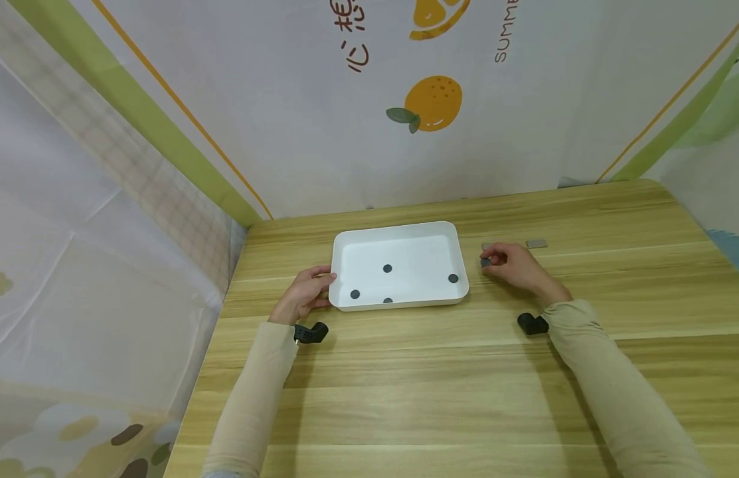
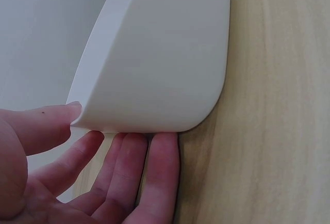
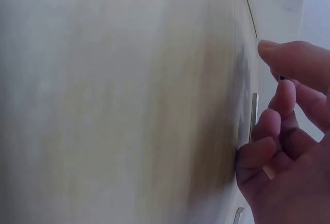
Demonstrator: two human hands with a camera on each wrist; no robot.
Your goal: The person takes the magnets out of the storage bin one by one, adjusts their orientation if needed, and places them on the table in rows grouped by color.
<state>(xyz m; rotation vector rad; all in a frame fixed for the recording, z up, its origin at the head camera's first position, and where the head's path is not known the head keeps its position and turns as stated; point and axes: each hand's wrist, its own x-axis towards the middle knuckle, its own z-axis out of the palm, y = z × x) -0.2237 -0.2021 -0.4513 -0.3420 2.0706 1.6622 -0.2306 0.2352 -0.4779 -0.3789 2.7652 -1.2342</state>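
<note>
Now a dark disc (image 1: 485,263) is pinched in the right hand (image 1: 515,265); the tray (image 1: 345,240) corner beside it is held by the left hand (image 1: 306,295), fingers relaxed.

Bright, even, soft light; the head view is sharp, the wrist views are close and partly blurred.

In the head view, faint shadows fall toward six o'clock under both sleeves, and straight lines bow at the edges. The white tray (image 1: 399,232) shows no glare. The right wrist view is soft: the table (image 3: 113,105) smears and the fingers (image 3: 294,59) at three o'clock blur.
</note>
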